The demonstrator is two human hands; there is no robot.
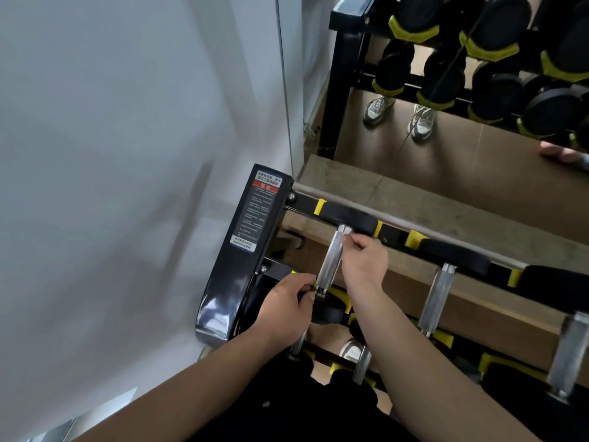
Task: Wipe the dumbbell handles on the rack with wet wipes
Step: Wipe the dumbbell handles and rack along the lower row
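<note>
Steel, knurled and bright, is showing between the two hands. The left hand (287, 303) is pinching the near end of the dumbbell handle (331, 260) with curled fingertips. The right hand (365, 263) is pinching the far end between thumb and bent fingers, just below the black weight head (349, 216). I cannot tell whether a wet wipe is lying under those fingers. This dumbbell is lying across the top tier of the rack (395, 234), at its left end, beside the glossy black end frame (223, 298) carrying a warning label (256, 215). A second handle (436, 298) is sitting to its right. A mirror (398, 148) behind is reflecting more dumbbells and a pair of shoes, and a grey wall (127, 122) is filling the left.
</note>
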